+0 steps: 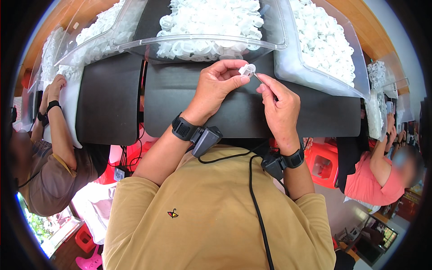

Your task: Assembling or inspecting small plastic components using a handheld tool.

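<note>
Above the dark table, my left hand (219, 85) pinches a small white plastic part (246, 70) between thumb and fingertips. The part looks ring-shaped, with an opening in it. My right hand (282, 101) grips a thin metal tool (257, 78) between thumb and index finger. Its visible end meets the right side of the part; most of the tool is hidden by my fingers, so its exact kind does not show. Both hands are just in front of a see-through plastic bin (198, 39) heaped with similar white parts.
A second bin (288, 67) of white parts stands at the right, and another bin (67, 56) at the left. The dark table (193, 108) lies under my hands. Cables (254, 202) hang from my wrist devices. People sit at both sides, near red stools (323, 164).
</note>
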Demonstrator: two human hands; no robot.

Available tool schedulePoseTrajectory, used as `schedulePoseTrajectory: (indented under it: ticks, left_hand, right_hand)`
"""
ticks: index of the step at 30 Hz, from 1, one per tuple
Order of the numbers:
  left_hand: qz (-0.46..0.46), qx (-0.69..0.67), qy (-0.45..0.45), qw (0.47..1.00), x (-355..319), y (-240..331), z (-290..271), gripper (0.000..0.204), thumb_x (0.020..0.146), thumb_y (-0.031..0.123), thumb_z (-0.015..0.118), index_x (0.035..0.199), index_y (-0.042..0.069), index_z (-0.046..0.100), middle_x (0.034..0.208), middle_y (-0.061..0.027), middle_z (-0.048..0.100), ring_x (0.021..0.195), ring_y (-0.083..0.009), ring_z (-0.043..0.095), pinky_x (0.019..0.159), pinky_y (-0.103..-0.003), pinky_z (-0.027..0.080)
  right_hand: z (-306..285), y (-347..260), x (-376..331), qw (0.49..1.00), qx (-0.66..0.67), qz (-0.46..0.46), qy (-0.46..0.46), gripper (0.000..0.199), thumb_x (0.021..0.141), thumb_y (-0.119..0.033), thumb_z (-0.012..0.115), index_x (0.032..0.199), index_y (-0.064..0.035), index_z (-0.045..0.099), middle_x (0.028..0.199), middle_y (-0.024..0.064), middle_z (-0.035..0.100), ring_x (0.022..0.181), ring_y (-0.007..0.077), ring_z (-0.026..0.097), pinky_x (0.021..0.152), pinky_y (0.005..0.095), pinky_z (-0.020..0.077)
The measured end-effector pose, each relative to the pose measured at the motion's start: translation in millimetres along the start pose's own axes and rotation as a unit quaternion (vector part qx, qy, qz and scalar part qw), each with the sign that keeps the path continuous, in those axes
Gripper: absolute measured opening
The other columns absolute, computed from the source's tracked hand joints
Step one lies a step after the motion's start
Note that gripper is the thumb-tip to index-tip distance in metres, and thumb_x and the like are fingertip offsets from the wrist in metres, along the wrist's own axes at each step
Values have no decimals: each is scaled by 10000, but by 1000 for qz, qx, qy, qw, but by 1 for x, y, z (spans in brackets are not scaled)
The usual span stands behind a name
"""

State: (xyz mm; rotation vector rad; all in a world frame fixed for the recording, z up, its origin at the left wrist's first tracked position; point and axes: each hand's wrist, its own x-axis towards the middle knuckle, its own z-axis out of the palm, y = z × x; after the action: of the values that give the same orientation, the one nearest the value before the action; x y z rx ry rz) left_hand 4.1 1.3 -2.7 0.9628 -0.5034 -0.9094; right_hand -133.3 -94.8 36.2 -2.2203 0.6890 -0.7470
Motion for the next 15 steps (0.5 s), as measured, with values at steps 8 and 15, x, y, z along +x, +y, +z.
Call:
schedulePoseTrajectory:
  ticks: [8, 15]
  left_hand:
    - [3, -8, -3, 1000, 0, 0, 0, 342, 810, -10, 687, 1135, -17, 580, 1084, -87, 634, 976, -126, 603, 850, -246, 504]
    - [16, -14, 11, 1000, 0, 0, 3, 316, 801, -27, 683, 1109, -17, 613, 1009, -72, 654, 902, -104, 605, 814, -236, 501]
  right_hand:
    - [0, -1, 0, 1000, -20, -7, 0, 191, 841, -67, 595, 1008, -97, 684, 774, 103, 664, 672, 261, 651, 611, 318, 494]
    - [-1, -3, 0, 1000, -24, -13, 0, 188, 841, -65, 594, 1003, -97, 685, 768, 101, 662, 673, 263, 650, 605, 321, 491]
